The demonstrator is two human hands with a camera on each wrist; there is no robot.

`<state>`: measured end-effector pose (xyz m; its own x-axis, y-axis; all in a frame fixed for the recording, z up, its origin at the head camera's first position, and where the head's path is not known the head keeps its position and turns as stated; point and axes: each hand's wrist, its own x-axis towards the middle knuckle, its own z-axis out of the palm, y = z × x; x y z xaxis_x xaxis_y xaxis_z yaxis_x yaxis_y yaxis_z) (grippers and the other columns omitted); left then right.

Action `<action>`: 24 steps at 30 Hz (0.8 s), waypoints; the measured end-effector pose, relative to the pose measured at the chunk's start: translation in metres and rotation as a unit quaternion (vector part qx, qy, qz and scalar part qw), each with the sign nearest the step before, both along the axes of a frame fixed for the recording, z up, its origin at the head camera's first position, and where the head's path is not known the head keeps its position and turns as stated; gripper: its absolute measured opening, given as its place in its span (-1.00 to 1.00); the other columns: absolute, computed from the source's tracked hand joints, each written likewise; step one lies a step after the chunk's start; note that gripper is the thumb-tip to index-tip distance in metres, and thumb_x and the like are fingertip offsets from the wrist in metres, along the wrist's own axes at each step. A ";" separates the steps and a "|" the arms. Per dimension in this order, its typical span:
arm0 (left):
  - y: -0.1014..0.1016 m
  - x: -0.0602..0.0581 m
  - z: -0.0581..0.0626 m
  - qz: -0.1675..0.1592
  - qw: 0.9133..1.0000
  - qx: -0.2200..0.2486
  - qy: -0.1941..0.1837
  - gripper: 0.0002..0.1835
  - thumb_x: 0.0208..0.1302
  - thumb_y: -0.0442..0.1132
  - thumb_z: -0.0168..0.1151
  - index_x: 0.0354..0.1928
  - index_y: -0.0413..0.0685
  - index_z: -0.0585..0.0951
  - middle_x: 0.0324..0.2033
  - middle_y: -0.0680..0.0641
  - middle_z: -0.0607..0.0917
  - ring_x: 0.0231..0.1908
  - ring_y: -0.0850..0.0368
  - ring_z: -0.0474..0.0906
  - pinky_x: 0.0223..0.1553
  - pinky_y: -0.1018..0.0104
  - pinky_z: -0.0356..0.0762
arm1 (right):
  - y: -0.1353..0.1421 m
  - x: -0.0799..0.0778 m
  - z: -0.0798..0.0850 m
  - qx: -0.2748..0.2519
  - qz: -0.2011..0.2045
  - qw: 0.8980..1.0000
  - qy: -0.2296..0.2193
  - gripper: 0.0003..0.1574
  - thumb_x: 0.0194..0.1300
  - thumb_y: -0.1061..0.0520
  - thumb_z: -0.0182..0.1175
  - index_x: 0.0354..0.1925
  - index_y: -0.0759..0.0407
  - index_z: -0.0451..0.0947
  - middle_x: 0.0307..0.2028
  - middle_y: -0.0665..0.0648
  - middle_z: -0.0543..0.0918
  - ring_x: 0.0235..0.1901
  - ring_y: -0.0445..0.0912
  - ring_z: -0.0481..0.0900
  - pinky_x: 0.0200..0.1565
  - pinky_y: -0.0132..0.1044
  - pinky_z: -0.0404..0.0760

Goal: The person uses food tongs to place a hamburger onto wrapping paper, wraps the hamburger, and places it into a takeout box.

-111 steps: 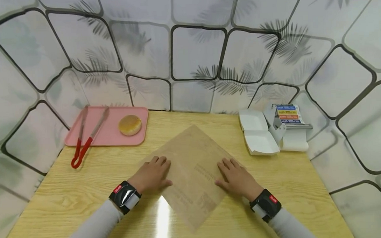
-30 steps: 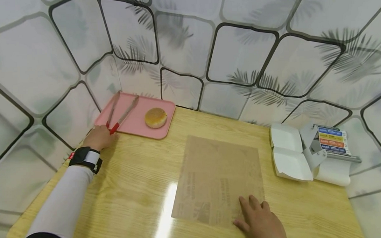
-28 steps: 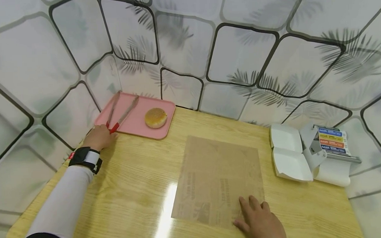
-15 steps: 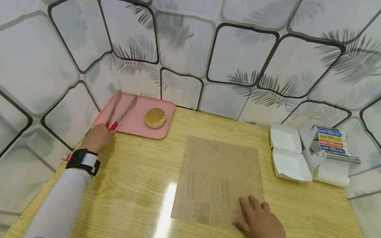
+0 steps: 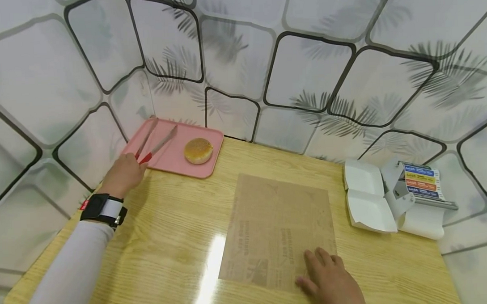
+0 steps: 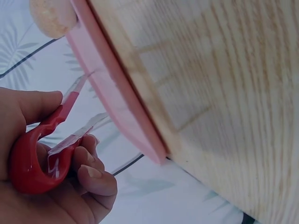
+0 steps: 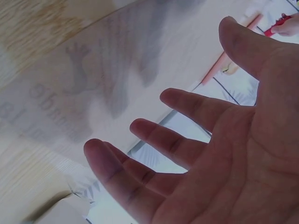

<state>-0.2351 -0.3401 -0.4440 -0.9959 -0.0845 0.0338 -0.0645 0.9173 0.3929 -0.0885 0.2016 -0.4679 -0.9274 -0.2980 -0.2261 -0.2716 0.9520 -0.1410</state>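
My left hand [image 5: 124,173] grips red-handled metal tongs [image 5: 162,143] at the near left edge of a pink tray [image 5: 179,167]. The left wrist view shows the thumb and curled fingers on either side of the looped red handle [image 6: 28,163], with the tongs' arms spread apart. A round golden bun [image 5: 198,151] sits on the tray's right part, to the right of the tongs. My right hand [image 5: 332,278] is at the lower right corner of a flat brown printed paper sheet [image 5: 278,213]. In the right wrist view its fingers are spread and hold nothing.
An unfolded white box [image 5: 370,210] lies at the right of the wooden table [image 5: 170,244]. Beside it stands a dispenser [image 5: 422,186] with colored labels and a white roll [image 5: 423,221]. A patterned wall [image 5: 232,58] rises behind the table.
The left hand has gone from the paper to the tongs and now grips them. The right hand has moved to the paper's lower right corner. The head view has turned left.
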 end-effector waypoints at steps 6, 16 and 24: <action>0.014 0.012 0.015 -0.009 1.000 0.000 0.015 -0.56 0.55 -0.20 0.05 -0.28 -0.59 0.39 -0.44 -0.42 0.45 -0.48 -0.33 0.52 -0.47 -0.16 0.50 | -0.004 0.002 0.006 -0.025 0.013 0.999 0.028 -0.21 0.32 -0.35 0.26 0.30 0.09 0.50 0.25 0.31 0.50 0.18 0.33 0.47 0.00 0.25 0.59; 0.103 0.035 0.056 -0.112 0.987 0.096 0.059 -0.48 0.63 -0.03 -0.06 0.10 -0.50 0.45 -0.17 -0.34 0.54 -0.28 -0.15 0.50 -0.25 -0.04 0.49 | -0.032 -0.008 0.030 -0.120 0.028 0.990 0.067 -0.26 0.38 -0.27 0.26 0.34 0.08 0.51 0.24 0.14 0.54 0.24 0.10 0.48 0.11 0.07 0.58; 0.183 0.055 0.057 -0.216 0.957 0.176 0.084 -0.49 0.61 0.01 -0.02 0.29 -0.29 0.45 -0.13 -0.12 0.59 -0.26 0.04 0.50 -0.21 0.10 0.50 | -0.056 -0.024 0.045 -0.325 0.040 0.945 0.012 -0.31 0.54 -0.14 0.12 0.47 0.12 0.33 0.20 0.05 0.60 0.14 0.00 0.59 0.09 -0.05 0.61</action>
<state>-0.1800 -0.1572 -0.3873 -0.9234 0.2984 0.2414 0.3819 0.6524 0.6546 -0.1128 0.1453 -0.4228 -0.8985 -0.4360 0.0502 -0.3501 0.6432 -0.6810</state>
